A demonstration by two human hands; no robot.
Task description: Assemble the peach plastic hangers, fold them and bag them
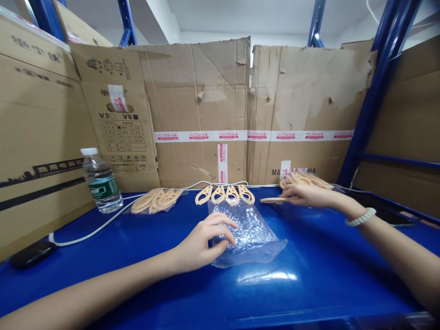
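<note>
My left hand [203,242] rests on a clear plastic bag [250,236] in the middle of the blue table, fingers curled and pinching the bag's left edge. My right hand [307,196] reaches to the far right and pinches a peach plastic loop piece [271,200] lying flat on the table. Just behind that hand lies a pile of the same peach pieces [304,179]. Several peach loops [225,195] stand in a row behind the bag. A white bead bracelet [360,217] circles my right wrist.
A water bottle [101,181] stands at the left. A clear bag filled with peach pieces [156,200] lies beside it. A white cable [103,225] runs across the blue table [309,284] to a black device [32,254]. Cardboard walls [206,110] surround the bench.
</note>
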